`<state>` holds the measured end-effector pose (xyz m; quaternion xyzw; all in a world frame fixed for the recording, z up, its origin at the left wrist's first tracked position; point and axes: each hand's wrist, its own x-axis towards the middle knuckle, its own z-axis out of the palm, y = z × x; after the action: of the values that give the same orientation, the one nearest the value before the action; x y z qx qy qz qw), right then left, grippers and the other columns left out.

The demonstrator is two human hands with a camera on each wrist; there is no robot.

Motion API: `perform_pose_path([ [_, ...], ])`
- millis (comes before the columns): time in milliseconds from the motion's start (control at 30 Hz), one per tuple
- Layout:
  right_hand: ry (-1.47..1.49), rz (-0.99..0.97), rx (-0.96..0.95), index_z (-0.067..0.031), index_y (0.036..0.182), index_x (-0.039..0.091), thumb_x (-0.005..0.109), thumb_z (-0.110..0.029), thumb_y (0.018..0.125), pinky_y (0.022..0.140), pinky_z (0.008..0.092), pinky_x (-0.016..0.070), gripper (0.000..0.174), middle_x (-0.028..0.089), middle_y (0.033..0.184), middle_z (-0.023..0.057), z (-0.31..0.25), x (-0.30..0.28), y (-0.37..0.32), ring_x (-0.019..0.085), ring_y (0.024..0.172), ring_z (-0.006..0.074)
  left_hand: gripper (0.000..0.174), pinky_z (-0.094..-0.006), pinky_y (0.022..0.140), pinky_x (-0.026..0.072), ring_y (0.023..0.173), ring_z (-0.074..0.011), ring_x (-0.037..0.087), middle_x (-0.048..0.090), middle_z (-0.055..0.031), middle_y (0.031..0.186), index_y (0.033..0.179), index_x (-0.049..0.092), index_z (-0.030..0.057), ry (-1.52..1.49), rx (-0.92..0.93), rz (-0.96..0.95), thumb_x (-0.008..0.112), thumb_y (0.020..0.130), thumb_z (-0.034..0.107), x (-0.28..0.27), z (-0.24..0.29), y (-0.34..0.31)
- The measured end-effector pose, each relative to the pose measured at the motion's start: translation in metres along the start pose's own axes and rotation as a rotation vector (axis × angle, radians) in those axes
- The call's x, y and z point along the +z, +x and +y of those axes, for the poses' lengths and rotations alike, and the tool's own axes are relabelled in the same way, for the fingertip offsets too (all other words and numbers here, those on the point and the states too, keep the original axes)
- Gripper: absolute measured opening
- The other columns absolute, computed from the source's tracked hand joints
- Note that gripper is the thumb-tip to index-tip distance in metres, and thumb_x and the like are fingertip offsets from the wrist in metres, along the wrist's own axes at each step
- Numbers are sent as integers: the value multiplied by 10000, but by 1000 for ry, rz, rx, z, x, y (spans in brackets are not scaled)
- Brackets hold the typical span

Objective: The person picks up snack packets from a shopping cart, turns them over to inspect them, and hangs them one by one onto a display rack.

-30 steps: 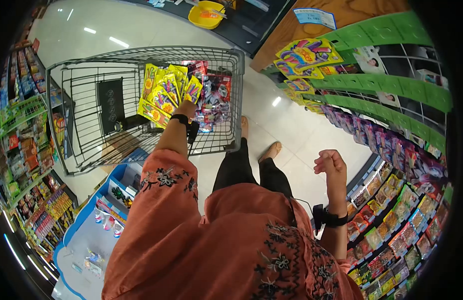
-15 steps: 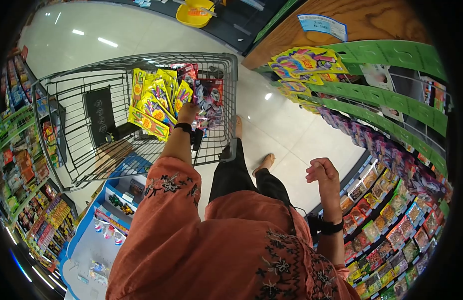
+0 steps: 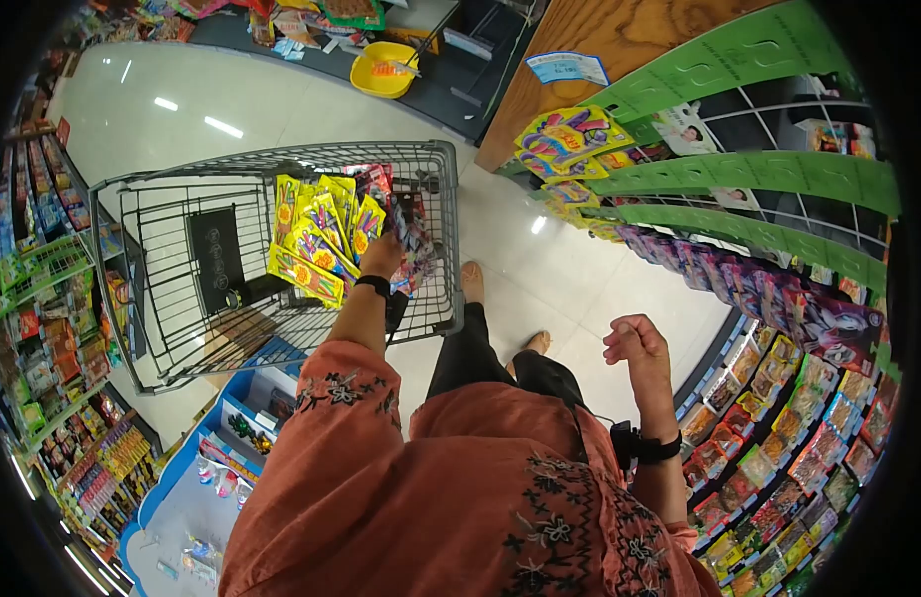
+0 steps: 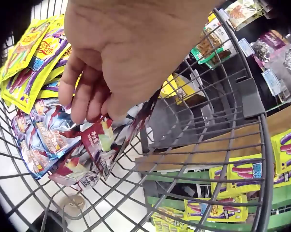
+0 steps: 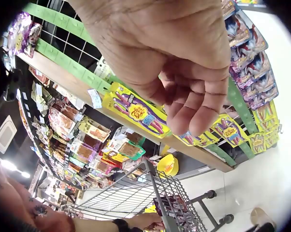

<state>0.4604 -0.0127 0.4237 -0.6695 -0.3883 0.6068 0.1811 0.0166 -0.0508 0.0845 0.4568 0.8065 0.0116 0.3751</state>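
In the head view my left hand (image 3: 383, 259) reaches down into a wire shopping cart (image 3: 449, 189). Its fingers curl at the edge of a dark red packet (image 4: 99, 140), which stands tilted under the thumb; part of that edge is hidden behind the hand. To the left lies a fanned pile of yellow candy packets (image 3: 316, 234), and blue-and-silver packets (image 4: 51, 130) sit beside the red one. My right hand (image 3: 640, 348) hangs in the air by the shelves, its fingers loosely curled around nothing. Behind it in the right wrist view hang yellow candy packets (image 5: 138, 111).
A rack with green strips (image 3: 749, 179) and hanging packets runs along the right. Below it curve shelves of bagged snacks (image 3: 779, 438). A blue-edged display bin (image 3: 172, 497) stands at lower left. A yellow basket (image 3: 383, 70) sits on the dark shelf ahead.
My left hand has shifted off the yellow packets towards the dark ones at the cart's right end, where a packet now looks more tilted. The right hand stays raised with its fingers loosely curled.
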Motion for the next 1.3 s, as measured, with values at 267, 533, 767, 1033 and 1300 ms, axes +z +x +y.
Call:
perform_pose_path([
  [267, -26, -16, 55, -5, 1051, 621, 551, -224, 1022, 641, 248, 512, 232, 671, 829, 75, 12, 4, -1, 618, 682, 110, 273, -498, 819, 518, 968, -456, 630, 677, -260, 976, 1038, 613, 31, 0, 142, -37, 584, 896, 261, 4, -4, 3],
  [533, -59, -32, 114, -11, 1049, 623, 553, -222, 1019, 650, 245, 507, 224, 667, 823, 67, 16, 20, 4, 616, 691, 104, 281, -499, 929, 497, 1056, -459, 606, 651, -281, 1113, 1067, 632, 4, -50, 256, -310, 516, 890, 189, 3, -40, 32],
  [767, -89, -12, 169, -10, 1054, 623, 545, -210, 1021, 654, 251, 508, 218, 664, 821, 65, 16, 27, 7, 609, 686, 104, 594, -481, 1005, 485, 1227, -425, 544, 443, -219, 1460, 1402, 434, 65, 17, 104, 11, 617, 855, 209, 4, -23, 27],
  [1033, -111, 17, 188, -8, 1045, 628, 548, -195, 1015, 638, 264, 519, 206, 677, 826, 79, 25, 30, 2, 633, 684, 126, 607, -492, 1009, 484, 1251, -398, 551, 341, -182, 1567, 1485, 323, 57, 190, 124, -136, 513, 925, 196, -4, -36, 61],
  [1300, -56, -17, 177, -6, 1067, 631, 539, -147, 1006, 653, 258, 524, 180, 672, 848, 78, 33, 28, -4, 633, 712, 119, 316, -523, 825, 551, 1009, -422, 657, 594, -209, 1240, 1146, 612, 79, 236, 375, -5, 587, 861, 214, 10, -70, 88],
])
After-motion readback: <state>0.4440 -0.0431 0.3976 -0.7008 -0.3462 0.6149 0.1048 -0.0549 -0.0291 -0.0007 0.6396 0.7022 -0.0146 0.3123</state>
